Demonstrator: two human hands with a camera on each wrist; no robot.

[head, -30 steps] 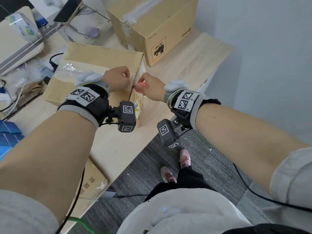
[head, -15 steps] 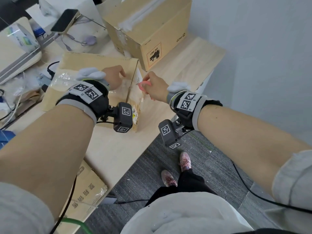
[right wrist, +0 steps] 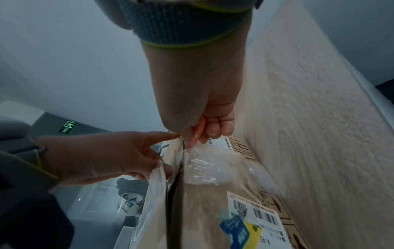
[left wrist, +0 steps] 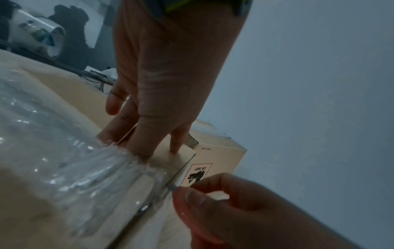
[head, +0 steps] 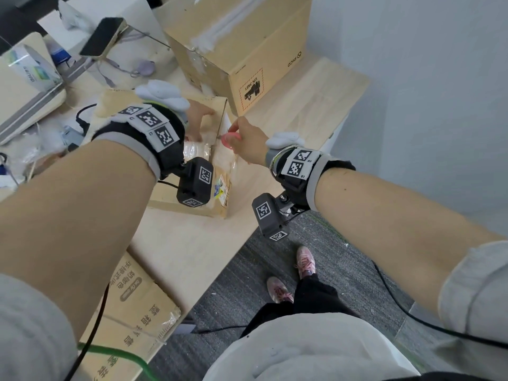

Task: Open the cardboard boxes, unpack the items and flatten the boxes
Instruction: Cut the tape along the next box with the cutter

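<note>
A flat cardboard box (head: pixel 213 107) lies on the wooden table (head: pixel 302 111), its top and side wrapped in crinkled clear tape (left wrist: pixel 74 168). My left hand (head: pixel 200 125) presses straight fingers down on the box top near its right edge (left wrist: pixel 162 84). My right hand (head: pixel 248 138) grips a small pink cutter (head: pixel 229 138), with the fingers curled round it (right wrist: pixel 197 133). The cutter's blade tip (left wrist: pixel 173 188) meets the taped seam along the box's upper right edge. A shipping label (right wrist: pixel 255 215) is stuck on the box's side. A larger sealed carton (head: pixel 242 50) stands just behind.
A phone on a stand (head: pixel 101 37), a tissue pack (head: pixel 30 67) and cables (head: pixel 82 116) crowd the table's left. Another printed carton (head: pixel 132 312) sits under the table edge. My feet (head: pixel 305 259) stand on grey carpet. A wall (head: pixel 412 78) closes the right side.
My left hand left the box's edge beside the cutter and now lies with straight fingers on the top. The right hand has kept the cutter at the edge.
</note>
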